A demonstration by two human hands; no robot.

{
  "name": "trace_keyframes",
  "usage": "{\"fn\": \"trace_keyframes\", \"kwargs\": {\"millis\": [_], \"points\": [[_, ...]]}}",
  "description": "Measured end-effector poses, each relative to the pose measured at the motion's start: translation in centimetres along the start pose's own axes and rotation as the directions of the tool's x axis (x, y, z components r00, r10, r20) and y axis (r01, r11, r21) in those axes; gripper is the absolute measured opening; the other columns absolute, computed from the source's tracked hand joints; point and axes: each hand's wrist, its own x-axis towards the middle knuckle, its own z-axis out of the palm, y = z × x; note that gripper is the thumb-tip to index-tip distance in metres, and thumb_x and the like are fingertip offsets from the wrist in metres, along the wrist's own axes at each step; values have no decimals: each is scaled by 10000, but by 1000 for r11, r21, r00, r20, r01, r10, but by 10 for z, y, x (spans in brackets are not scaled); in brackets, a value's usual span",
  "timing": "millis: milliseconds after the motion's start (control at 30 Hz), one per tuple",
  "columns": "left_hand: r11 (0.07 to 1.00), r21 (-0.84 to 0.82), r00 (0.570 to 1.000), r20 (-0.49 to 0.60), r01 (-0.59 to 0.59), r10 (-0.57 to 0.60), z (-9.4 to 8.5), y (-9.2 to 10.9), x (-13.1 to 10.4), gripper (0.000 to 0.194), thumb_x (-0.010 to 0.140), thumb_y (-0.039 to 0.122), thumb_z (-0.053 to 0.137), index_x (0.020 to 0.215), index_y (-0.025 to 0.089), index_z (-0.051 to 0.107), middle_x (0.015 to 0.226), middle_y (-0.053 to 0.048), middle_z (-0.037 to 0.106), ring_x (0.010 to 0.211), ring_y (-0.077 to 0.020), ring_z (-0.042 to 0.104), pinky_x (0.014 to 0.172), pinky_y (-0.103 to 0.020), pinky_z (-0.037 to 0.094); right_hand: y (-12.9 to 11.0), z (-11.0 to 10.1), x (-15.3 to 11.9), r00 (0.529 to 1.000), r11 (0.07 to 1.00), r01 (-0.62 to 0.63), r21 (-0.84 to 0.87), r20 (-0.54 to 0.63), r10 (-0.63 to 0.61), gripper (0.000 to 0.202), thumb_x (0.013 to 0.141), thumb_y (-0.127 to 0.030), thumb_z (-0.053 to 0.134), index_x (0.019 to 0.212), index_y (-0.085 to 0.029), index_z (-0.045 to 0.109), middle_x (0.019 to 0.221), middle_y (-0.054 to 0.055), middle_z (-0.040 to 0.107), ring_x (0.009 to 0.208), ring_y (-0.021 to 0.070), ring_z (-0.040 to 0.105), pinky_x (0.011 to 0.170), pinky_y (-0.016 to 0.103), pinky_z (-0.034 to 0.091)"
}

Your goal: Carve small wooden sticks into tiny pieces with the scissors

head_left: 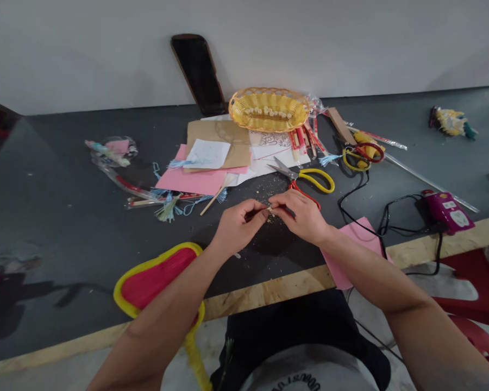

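Note:
Above the dark table, my left hand (239,224) and my right hand (302,216) meet at their fingertips. Both pinch one tiny pale piece (270,209), too small to make out well. Pale crumbs lie scattered on the table around the fingertips. Scissors (315,180) with one yellow and one red handle lie open just beyond my right hand. A yellow woven basket (269,96) farther back holds a row of small pale pieces (268,113). A pink and yellow padded shape (157,279) lies partly under my left forearm.
A phone (199,73) leans on the wall. Pink paper (191,181), brown paper (218,141) and blue tassels lie left of the basket. Right are red-handled scissors (369,152), a yellow glue gun (362,142), a purple power strip (449,212) with black cables, and pink paper under my right forearm.

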Motion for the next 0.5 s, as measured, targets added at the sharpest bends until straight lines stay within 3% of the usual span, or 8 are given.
{"fn": "trace_keyframes", "kwargs": {"millis": [167, 500], "points": [[1000, 29, 1000, -10, 8, -7, 0, 1, -1, 208, 841, 379, 640, 832, 187, 720, 749, -10, 732, 639, -130, 598, 598, -223, 462, 0, 0, 0, 999, 999, 47, 12, -24, -47, 160, 992, -185, 543, 1100, -216, 657, 978, 46, 755, 909, 177, 682, 844, 327, 550], [997, 75, 1000, -11, 8, -7, -1, 0, -1, 228, 834, 380, 629, 855, 178, 734, 751, -14, 735, 639, -126, 606, 608, -219, 467, 1, 0, -1, 1000, 1000, 4, -25, 23, -4, 156, 1000, -226, 538, 1096, -226, 661, 976, 48, 754, 905, 186, 679, 851, 351, 552]]}}
